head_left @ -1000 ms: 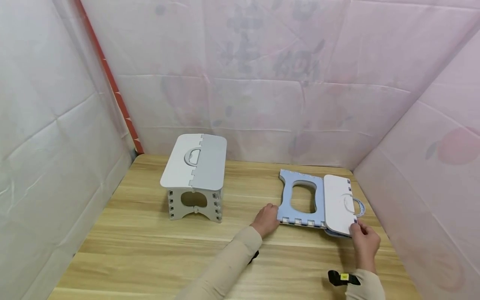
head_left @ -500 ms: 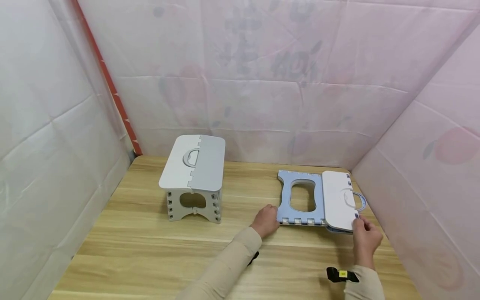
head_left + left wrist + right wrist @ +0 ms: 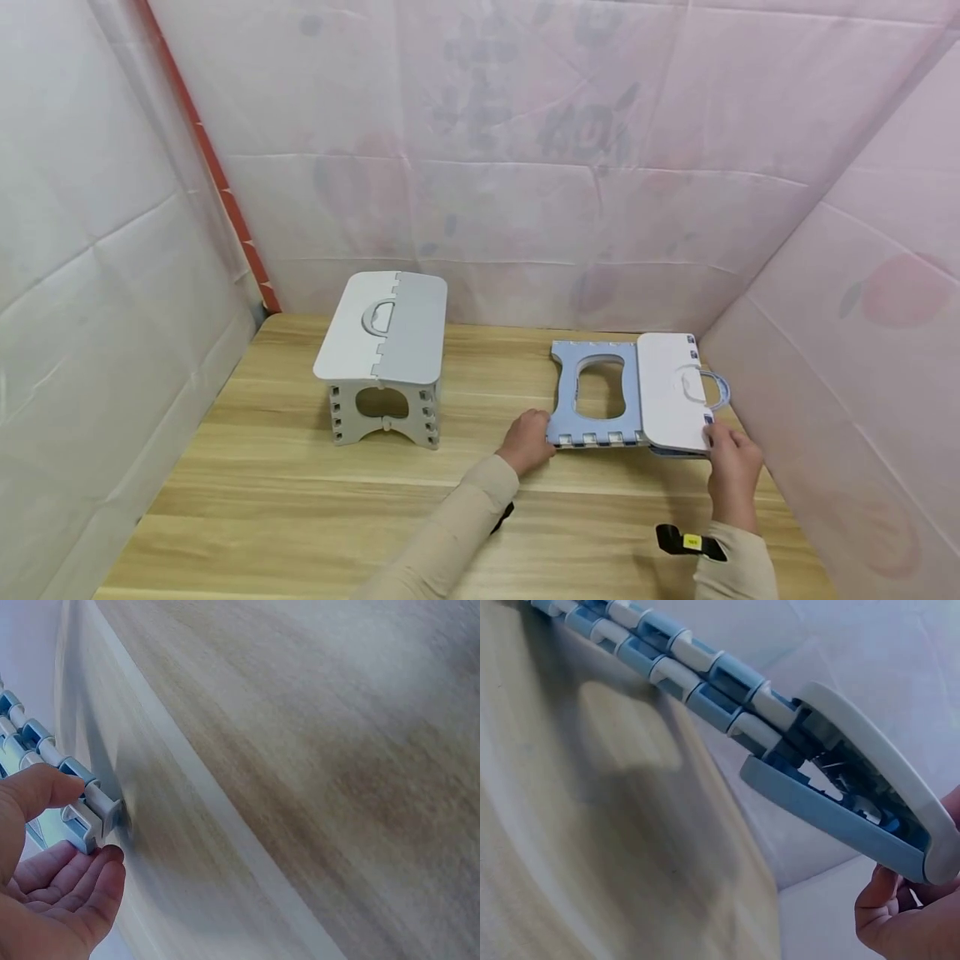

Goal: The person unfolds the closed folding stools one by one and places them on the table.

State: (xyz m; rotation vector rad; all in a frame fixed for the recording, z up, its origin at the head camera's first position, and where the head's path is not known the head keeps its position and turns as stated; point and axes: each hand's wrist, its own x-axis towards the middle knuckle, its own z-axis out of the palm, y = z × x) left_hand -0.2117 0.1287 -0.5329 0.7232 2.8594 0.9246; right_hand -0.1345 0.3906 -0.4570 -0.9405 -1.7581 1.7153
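A blue-and-white folding stool (image 3: 673,392), folded flat, is held between both hands at the right of the table. My left hand (image 3: 527,442) pinches the near corner of its blue leg panel, thumb above and fingers (image 3: 105,892) beneath in the left wrist view. The right hand (image 3: 735,462) grips the near end of the white seat, beside the looped carry handle (image 3: 717,390). In the right wrist view, fingers (image 3: 881,900) curl under the rounded seat edge (image 3: 832,817), with part of that hand cut off. The hinged legs (image 3: 667,664) show a gap and shadow over the tabletop.
A grey-and-white folding stool (image 3: 384,329) stands unfolded on its legs at the left. Both stools are on or over a wood-grain table (image 3: 300,517). Patterned sheeting forms a back wall (image 3: 487,208) and side walls; the right wall (image 3: 862,350) is close to the right hand.
The blue-and-white stool's seat end has shifted slightly toward the back wall with the right hand. Both hands keep their hold. The head view has drifted a little.
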